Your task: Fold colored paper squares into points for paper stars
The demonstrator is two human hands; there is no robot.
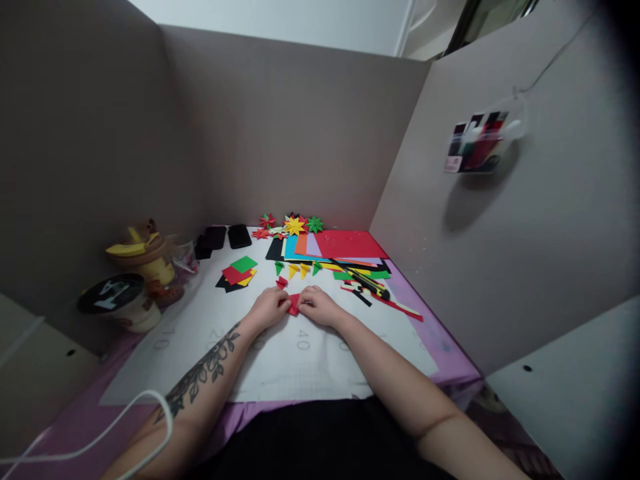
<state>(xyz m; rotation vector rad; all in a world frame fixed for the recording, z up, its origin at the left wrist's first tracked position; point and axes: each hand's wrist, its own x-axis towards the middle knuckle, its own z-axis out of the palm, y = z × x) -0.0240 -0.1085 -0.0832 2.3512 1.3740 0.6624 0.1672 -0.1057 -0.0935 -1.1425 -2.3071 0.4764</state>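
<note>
A small piece of red paper (294,305) lies between my two hands on the white sheet. My left hand (271,307) pinches its left side, and my right hand (317,307) has its fingers closed on the right side. Just beyond them is a small folded red piece (282,283). Behind it stand folded green pieces (279,268) and yellow pieces (293,271) in a row. Red, green, yellow and black squares (238,275) overlap to the left of my hands.
Paper stars (295,225) and coloured sheets (350,245) lie at the back. A yellow-black cutter (370,283) and paper strips (405,309) are at right. Lidded cups (120,303) stand left, near dark flat objects (239,236). A white cable (167,427) crosses the lower left.
</note>
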